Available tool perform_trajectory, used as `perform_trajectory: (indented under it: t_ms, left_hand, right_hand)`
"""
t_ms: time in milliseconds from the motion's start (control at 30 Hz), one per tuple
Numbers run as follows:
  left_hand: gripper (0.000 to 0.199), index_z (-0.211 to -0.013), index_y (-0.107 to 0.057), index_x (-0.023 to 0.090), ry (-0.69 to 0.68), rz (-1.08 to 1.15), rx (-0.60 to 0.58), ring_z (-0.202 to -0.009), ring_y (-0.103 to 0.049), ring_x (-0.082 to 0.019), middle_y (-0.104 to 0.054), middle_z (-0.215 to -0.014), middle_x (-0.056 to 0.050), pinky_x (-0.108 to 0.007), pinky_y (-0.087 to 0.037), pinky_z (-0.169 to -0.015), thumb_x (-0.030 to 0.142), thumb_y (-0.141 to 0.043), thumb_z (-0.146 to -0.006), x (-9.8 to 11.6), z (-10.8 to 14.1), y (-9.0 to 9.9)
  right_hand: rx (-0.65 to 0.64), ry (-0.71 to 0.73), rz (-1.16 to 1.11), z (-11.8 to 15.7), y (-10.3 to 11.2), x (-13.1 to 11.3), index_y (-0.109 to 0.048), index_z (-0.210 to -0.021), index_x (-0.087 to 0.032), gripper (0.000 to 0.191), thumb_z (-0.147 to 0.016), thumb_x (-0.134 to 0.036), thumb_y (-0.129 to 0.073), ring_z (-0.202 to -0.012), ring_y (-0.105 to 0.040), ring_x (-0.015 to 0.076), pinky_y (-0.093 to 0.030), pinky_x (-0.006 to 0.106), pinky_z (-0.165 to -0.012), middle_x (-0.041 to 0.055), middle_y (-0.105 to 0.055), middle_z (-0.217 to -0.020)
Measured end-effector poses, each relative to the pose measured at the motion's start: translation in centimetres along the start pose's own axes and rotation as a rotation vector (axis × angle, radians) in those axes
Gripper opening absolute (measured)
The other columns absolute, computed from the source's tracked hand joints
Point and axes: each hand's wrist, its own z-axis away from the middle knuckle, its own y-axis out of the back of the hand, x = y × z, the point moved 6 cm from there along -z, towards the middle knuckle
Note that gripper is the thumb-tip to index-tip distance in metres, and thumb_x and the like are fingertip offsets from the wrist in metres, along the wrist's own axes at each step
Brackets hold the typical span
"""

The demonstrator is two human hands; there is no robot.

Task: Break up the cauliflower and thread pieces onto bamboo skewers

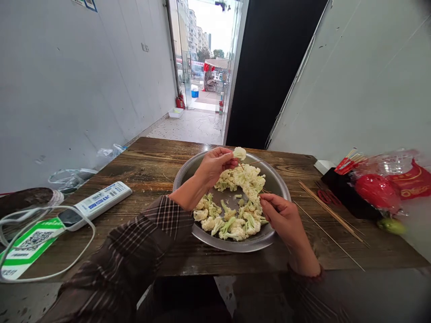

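Observation:
A round metal bowl [184, 176] on the wooden table holds many cauliflower pieces [235, 226]. Above its far side, my left hand [216, 163] pinches a small cauliflower floret [239, 153] between thumb and fingers. My right hand [279, 214] is closed at the bowl's right side, its fingertips pressed together at the end of a skewer strung with cauliflower [252, 185]. That row of florets slants up and left towards my left hand. Other thin skewers show near the bowl's far rim, partly hidden by the cauliflower.
Bamboo skewers [332, 211] and dark red scissors [328, 197] lie to the right, near a black box [350, 197] and red plastic packages [377, 190]. At left are a white power bank [101, 202], a looped white cable [90, 242] and a green QR card [32, 246].

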Motion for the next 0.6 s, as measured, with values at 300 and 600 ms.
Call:
perform_trajectory:
  t_ms: [300, 600]
  left_hand:
    - [0.01, -0.08, -0.055, 0.012, 0.009, 0.001, -0.001, -0.06, -0.065, -0.01, -0.068, -0.067, -0.004, -0.023, -0.051, -0.063, 0.013, -0.065, -0.077, -0.13, 0.1, -0.02]
    - [0.016, -0.078, -0.057, 0.012, 0.016, -0.052, -0.005, -0.059, -0.064, -0.01, -0.069, -0.07, -0.004, -0.022, -0.049, -0.06, 0.017, -0.071, -0.072, -0.08, 0.29, -0.06]
  right_hand:
    - [0.005, 0.021, -0.004, -0.06, -0.08, -0.17, -0.07, -0.098, -0.014, 0.033, -0.082, -0.041, -0.06, -0.045, -0.038, 0.0085, -0.03, 0.021, -0.042, -0.0039, -0.048, -0.053]
    - [0.003, 0.037, -0.014, -0.25, -0.01, -0.05, -0.069, -0.097, -0.013, 0.031, -0.083, -0.039, -0.06, -0.046, -0.039, 0.0088, -0.031, 0.022, -0.045, -0.0044, -0.047, -0.053]
